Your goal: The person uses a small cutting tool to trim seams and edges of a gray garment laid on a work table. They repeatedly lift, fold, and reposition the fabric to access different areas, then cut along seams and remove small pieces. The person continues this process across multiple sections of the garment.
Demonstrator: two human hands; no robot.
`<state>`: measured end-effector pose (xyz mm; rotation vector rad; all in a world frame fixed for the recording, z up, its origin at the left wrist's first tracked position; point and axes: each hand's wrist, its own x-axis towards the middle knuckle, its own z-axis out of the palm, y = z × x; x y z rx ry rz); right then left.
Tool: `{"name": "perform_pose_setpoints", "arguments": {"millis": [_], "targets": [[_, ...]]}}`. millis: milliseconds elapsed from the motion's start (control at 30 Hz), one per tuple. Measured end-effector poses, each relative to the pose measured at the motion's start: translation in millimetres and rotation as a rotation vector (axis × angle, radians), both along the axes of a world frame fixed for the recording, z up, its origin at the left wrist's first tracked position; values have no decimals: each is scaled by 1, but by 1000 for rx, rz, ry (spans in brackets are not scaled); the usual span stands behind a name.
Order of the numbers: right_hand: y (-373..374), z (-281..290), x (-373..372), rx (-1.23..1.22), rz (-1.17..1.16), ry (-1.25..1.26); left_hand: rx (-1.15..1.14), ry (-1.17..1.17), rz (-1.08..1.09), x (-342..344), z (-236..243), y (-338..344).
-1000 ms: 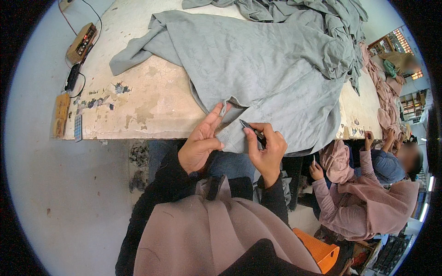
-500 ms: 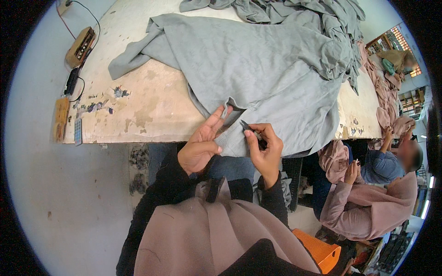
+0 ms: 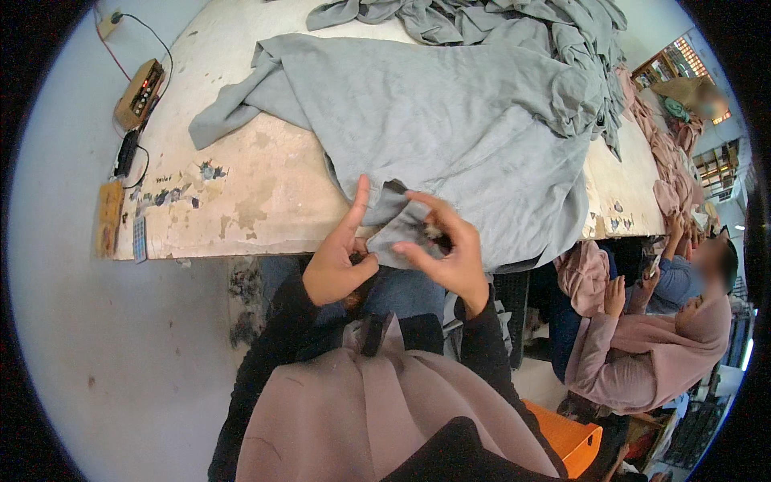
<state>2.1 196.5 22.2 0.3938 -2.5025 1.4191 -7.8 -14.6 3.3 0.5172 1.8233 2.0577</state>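
Note:
A grey garment lies spread over the worn cream table, with a fold lifted near the front edge. My left hand is at that fold, index finger stretched along it, thumb and curled fingers closed on the cloth. My right hand is just right of it, thumb and index finger apart over the raised flap; its other fingers curl round small black snips, mostly hidden and blurred.
More grey cloth lies behind. A wooden box, remote control and cables are at the left wall. To the right sit co-workers in pink and blue, among pink cloth. An orange crate is below.
My left index finger has straightened upward along the fold. My right thumb and index finger have spread, hiding the snips more, and the lifted flap has flattened. The pink-clad co-worker's hands have moved.

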Motion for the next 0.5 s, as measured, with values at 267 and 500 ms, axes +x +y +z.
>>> {"name": "perform_pose_setpoints", "arguments": {"millis": [267, 500], "targets": [[19, -12, -27, 40, -409, 11, -12, 63, 77, 4, -5, -3], [11, -13, -12, 104, -16, 36, -36, 51, 50, 0, -14, -14]]}}
